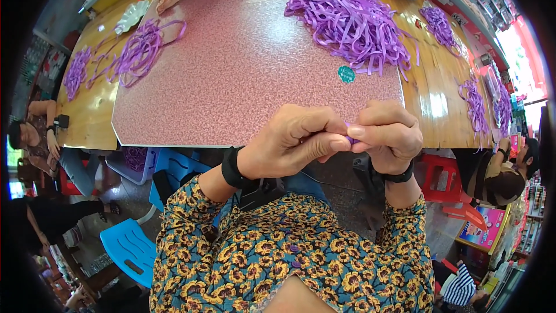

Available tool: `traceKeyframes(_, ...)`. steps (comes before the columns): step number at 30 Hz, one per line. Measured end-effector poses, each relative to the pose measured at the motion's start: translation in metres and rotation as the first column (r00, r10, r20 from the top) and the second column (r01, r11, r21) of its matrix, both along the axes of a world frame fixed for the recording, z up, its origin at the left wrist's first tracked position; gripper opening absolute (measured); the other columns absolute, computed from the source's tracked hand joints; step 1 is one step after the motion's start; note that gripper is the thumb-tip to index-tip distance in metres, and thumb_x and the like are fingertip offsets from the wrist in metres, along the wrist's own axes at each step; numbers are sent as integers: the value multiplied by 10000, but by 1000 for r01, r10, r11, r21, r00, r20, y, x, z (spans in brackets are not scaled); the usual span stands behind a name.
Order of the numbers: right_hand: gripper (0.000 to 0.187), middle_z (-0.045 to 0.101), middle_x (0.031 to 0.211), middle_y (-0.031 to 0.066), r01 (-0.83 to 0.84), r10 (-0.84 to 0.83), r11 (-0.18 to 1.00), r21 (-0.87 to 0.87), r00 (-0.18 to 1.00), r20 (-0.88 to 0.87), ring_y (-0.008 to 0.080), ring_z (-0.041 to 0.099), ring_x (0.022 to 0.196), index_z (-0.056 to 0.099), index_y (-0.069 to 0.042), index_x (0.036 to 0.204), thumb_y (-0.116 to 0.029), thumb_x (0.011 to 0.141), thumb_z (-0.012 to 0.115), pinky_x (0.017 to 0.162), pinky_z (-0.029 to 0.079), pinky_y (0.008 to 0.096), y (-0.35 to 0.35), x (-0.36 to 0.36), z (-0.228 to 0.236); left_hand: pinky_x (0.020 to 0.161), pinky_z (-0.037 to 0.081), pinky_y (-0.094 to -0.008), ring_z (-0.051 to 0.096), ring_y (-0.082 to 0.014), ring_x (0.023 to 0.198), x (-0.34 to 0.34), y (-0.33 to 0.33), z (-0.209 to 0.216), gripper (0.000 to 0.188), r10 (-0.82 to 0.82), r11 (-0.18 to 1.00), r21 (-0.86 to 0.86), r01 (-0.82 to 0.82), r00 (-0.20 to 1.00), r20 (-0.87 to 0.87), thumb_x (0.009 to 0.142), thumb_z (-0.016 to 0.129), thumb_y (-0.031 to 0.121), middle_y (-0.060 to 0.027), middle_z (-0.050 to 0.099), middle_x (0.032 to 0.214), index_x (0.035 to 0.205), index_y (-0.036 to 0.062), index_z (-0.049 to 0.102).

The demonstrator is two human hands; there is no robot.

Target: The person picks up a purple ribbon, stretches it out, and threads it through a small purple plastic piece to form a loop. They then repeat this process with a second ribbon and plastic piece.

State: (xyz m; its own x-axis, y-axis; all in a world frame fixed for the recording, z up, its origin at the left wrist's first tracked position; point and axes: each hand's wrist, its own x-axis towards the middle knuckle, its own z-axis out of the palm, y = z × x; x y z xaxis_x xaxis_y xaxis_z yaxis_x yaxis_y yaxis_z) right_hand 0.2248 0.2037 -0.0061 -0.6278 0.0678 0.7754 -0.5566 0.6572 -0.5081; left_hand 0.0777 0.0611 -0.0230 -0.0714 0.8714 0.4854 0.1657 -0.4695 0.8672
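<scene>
Pinching a purple piece (351,139), the hands (294,140) mostly hide it.

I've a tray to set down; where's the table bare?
Most room: the middle of the pink board, between the left ribbon coil and the large ribbon pile. Less: the right wooden strip, between the board and the lower ribbon bundle. Crowded: under the pile, and front right, where the left hand and right hand meet.

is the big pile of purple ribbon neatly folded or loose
Loose: in the purple ribbon pile, strands loop and cross in all directions, and some trail past the right edge of the pink board.
</scene>
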Motion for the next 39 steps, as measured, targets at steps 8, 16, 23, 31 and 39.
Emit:
traceKeyframes(8, 228, 648, 864, 105, 93, -94, 993, 68, 995, 21, 182, 609, 692, 700, -34, 959, -116, 762, 781, 577, 474, 292, 8, -10, -9, 503, 412, -249, 523, -63, 578, -6, 3, -1, 160, 53, 987, -157, -33, 991, 122, 963, 596, 172, -15, 551, 635, 924, 18, 611)
traceKeyframes(16, 267, 650, 926, 77, 121, -54, 945, -303, 974, 221, 87, 581, 732, 684, -24, 1007, -35, 759, 781, 594, 447, 218, 3, 0, -11, 564, 414, -199, 505, -35, 654, -7, 5, -4, 200, 84, 967, -246, -66, 994, 66, 957, 613, 199, 20, 556, 747, 1008, 7, 595)
traceKeyframes(23, 226, 628, 854, 55, 155, -90, 962, -223, 956, 278, 88, 566, 703, 689, -23, 969, -50, 765, 785, 567, 412, 209, 1, 8, -9, 607, 436, -185, 530, -26, 722, -5, 1, -2, 201, 75, 966, -253, -61, 996, 47, 920, 665, 147, 23, 584, 821, 1051, 12, 594)
traceKeyframes(31, 210, 622, 837, 55, 143, -114, 980, -139, 974, 197, 100, 554, 685, 695, -23, 965, -31, 770, 775, 559, 403, 221, 0, 7, -9, 669, 466, -216, 557, -57, 806, -4, 1, -7, 233, -17, 966, -249, 64, 983, 184, 949, 624, 173, -20, 599, 902, 1103, 3, 581)
traceKeyframes(39, 212, 615, 832, 55, 128, -78, 960, -248, 977, 201, 104, 547, 683, 697, -26, 977, -30, 779, 770, 557, 400, 227, -5, 8, -12, 599, 445, -315, 570, -182, 680, 5, 4, -9, 199, 39, 993, -108, -37, 999, 15, 988, 533, 192, -90, 578, 778, 1009, 4, 592)
